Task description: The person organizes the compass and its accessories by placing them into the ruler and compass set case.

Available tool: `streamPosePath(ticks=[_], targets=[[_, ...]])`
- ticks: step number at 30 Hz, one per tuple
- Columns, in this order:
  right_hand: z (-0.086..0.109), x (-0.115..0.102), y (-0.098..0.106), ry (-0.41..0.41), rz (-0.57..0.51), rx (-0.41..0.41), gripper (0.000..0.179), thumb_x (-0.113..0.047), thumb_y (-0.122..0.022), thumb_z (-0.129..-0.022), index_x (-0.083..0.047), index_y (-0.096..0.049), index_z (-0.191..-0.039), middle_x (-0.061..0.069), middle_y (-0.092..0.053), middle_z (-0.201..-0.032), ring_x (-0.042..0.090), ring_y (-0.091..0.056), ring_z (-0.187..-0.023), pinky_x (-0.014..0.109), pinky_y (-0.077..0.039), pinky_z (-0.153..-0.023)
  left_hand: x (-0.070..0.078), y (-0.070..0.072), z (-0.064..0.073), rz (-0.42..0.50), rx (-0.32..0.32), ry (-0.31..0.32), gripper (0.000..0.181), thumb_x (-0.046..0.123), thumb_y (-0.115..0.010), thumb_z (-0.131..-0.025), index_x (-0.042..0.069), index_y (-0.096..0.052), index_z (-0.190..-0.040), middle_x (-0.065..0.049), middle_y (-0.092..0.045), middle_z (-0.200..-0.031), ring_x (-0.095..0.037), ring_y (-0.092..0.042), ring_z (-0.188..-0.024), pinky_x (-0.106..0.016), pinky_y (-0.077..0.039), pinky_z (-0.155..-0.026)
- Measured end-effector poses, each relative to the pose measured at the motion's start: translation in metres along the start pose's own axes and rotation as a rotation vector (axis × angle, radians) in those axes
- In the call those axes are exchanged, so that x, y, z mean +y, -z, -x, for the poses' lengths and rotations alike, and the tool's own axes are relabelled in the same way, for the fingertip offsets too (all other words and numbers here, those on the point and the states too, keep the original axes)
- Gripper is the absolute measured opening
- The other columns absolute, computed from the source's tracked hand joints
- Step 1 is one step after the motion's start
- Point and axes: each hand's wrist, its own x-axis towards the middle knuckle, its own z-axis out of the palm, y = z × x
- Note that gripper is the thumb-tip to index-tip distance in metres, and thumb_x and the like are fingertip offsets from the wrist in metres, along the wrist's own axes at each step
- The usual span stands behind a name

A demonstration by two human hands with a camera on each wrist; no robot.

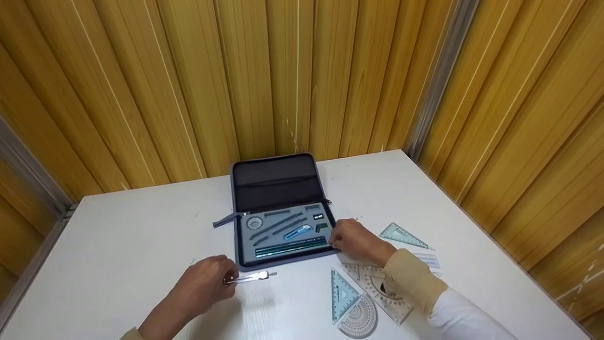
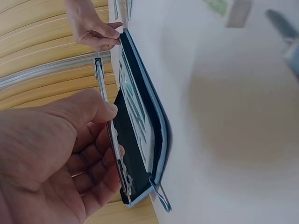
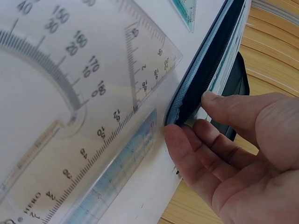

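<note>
I can see the left hand [image 1: 207,283] with its fingers [image 2: 105,189] clamped on the metal compass [image 1: 255,277], held just off the near edge of the open case [image 1: 278,186]; a slack thumb could, I think, let it swing or drop. The right hand [image 1: 354,238] pinches the case's near right corner, so to my mind a sharp tug might tip the pencils [image 1: 291,246] loose. Beyond, on the counter [image 1: 141,236], the clear template [image 1: 373,288] lies under the right sleeve [image 1: 413,281], which could drag it.
</note>
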Motion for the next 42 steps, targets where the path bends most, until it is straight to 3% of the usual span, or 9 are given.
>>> streamPosePath(ticks=[7, 12, 18, 25, 31, 38, 42], targets=[[0.000, 0.000, 0.002, 0.006, 0.002, -0.006, 0.016, 0.003, -0.069, -0.091, 0.000, -0.080, -0.102, 0.010, -0.071, -0.108, 0.022, -0.067, -0.103, 0.037, -0.056, -0.091, 0.010, 0.000, -0.033, 0.014, -0.007, 0.015, 0.013, 0.004, -0.083, -0.081, 0.007, -0.074, -0.090, 0.003, -0.063, -0.081, -0.014, -0.055, -0.073, -0.031, -0.052, -0.067], [0.001, 0.000, 0.001, -0.018, -0.006, -0.020, 0.017, 0.002, -0.069, -0.092, -0.001, -0.080, -0.103, 0.010, -0.071, -0.110, 0.023, -0.067, -0.107, 0.038, -0.056, -0.093, 0.011, -0.006, -0.049, 0.020, 0.039, -0.014, 0.013, 0.004, -0.083, -0.080, 0.004, -0.075, -0.091, 0.002, -0.063, -0.080, -0.014, -0.054, -0.071, -0.030, -0.051, -0.064], [0.001, -0.002, 0.001, -0.047, -0.006, -0.035, 0.017, 0.001, -0.068, -0.092, -0.003, -0.080, -0.104, 0.010, -0.070, -0.112, 0.024, -0.067, -0.108, 0.039, -0.055, -0.094, 0.011, -0.013, -0.067, 0.033, 0.091, -0.004, 0.012, 0.005, -0.083, -0.081, 0.004, -0.074, -0.089, 0.000, -0.062, -0.079, -0.015, -0.054, -0.070, -0.032, -0.051, -0.063], [0.001, 0.000, 0.001, -0.019, -0.013, -0.024, 0.016, 0.002, -0.068, -0.092, -0.001, -0.080, -0.102, 0.011, -0.071, -0.110, 0.024, -0.067, -0.106, 0.039, -0.056, -0.093, 0.015, -0.019, -0.091, -0.012, 0.154, -0.012, 0.009, 0.004, -0.081, -0.079, 0.003, -0.073, -0.084, -0.004, -0.067, -0.078, -0.016, -0.059, -0.068, -0.038, -0.056, -0.065], [0.000, -0.002, 0.000, 0.018, -0.002, -0.010, 0.015, 0.004, -0.068, -0.091, 0.000, -0.080, -0.099, 0.011, -0.070, -0.107, 0.024, -0.066, -0.105, 0.040, -0.055, -0.093, 0.018, -0.026, -0.110, -0.016, 0.130, 0.020, 0.014, 0.007, -0.085, -0.080, 0.000, -0.076, -0.088, -0.009, -0.073, -0.085, -0.021, -0.065, -0.074, -0.042, -0.058, -0.071], [0.000, -0.003, 0.001, 0.030, -0.001, -0.007, 0.016, 0.005, -0.069, -0.090, 0.000, -0.081, -0.099, 0.013, -0.072, -0.109, 0.024, -0.067, -0.105, 0.039, -0.056, -0.092, 0.020, -0.038, -0.128, -0.037, 0.058, 0.084, 0.013, 0.012, -0.082, -0.084, 0.000, -0.078, -0.090, -0.009, -0.071, -0.084, -0.020, -0.059, -0.071, -0.041, -0.057, -0.070], [0.000, -0.001, 0.000, 0.027, 0.006, -0.006, 0.015, 0.005, -0.069, -0.090, 0.000, -0.081, -0.099, 0.014, -0.072, -0.110, 0.024, -0.068, -0.104, 0.038, -0.056, -0.091, 0.021, -0.045, -0.135, -0.030, 0.051, 0.106, 0.013, 0.011, -0.082, -0.086, 0.000, -0.079, -0.091, -0.009, -0.071, -0.082, -0.019, -0.058, -0.068, -0.040, -0.056, -0.070]])
